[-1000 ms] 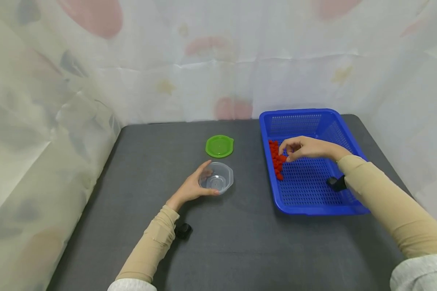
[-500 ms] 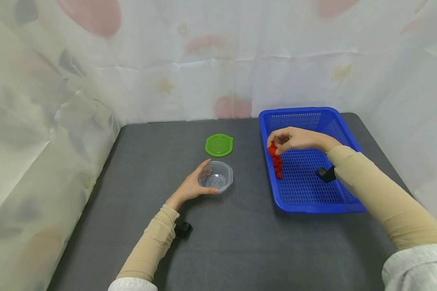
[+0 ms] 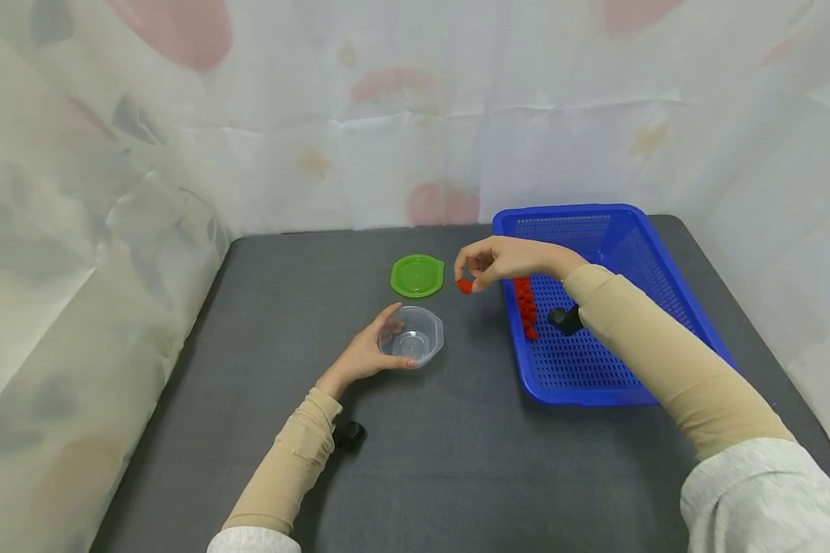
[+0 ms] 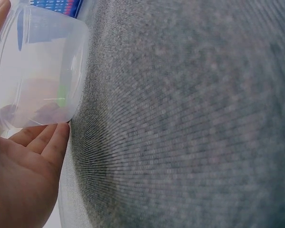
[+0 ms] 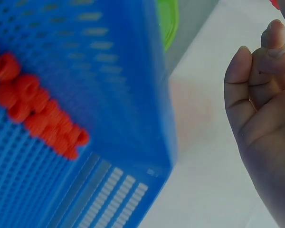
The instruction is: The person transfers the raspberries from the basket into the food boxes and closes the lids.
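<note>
left hand (image 3: 365,353) curled wide round clear tub (image 3: 418,347) mid-desk (image 3: 470,476), right hand (image 3: 501,259) pinching red raspberry (image 3: 464,286) beyond blue basket (image 3: 591,365)'s left edge, more raspberries (image 3: 528,313) inside along that edge, basket at far-right corner

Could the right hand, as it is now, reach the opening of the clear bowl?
Probably yes. The right hand, pinching a red berry, is near the clear bowl, and nothing seems to stand between. The left hand grips the sides, leaving the top open; the green lid lies apart.
</note>
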`<action>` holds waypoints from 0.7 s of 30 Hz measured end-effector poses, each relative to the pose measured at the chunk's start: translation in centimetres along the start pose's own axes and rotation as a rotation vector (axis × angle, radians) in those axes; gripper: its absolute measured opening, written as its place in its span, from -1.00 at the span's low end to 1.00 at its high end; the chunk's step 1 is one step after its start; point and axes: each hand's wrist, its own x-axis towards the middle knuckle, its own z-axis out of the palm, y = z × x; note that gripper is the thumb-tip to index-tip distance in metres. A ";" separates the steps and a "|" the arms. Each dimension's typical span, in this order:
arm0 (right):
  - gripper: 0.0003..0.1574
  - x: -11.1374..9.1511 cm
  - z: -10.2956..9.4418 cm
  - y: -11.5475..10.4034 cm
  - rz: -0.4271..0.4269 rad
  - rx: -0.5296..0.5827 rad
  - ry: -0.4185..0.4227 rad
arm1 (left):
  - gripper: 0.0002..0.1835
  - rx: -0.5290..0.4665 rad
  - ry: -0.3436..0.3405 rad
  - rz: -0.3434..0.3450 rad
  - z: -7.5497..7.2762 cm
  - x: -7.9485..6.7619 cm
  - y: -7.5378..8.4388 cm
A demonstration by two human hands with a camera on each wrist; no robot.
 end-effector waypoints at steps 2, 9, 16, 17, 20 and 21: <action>-0.72 0.7 0.2 -0.3 -0.014 -0.013 -0.006 | 0.19 -0.002 -0.004 -0.006 0.0 0.0 0.1; -0.72 3.3 0.9 -1.0 -0.037 -0.031 -0.035 | 0.19 -0.005 -0.014 -0.015 -0.2 -0.2 0.1; -0.66 5.7 2.2 -1.6 -0.063 -0.023 -0.111 | 0.17 -0.024 -0.030 -0.042 -0.2 -0.1 0.4; -0.66 6.1 2.4 -1.7 -0.064 -0.028 -0.120 | 0.17 -0.026 -0.031 -0.044 -0.2 -0.1 0.4; -0.65 7.0 2.9 -1.7 -0.059 -0.061 -0.138 | 0.16 -0.033 -0.027 -0.045 -0.1 0.2 0.5; -0.65 7.2 3.0 -1.7 -0.051 -0.066 -0.144 | 0.15 -0.032 -0.026 -0.042 -0.1 0.2 0.5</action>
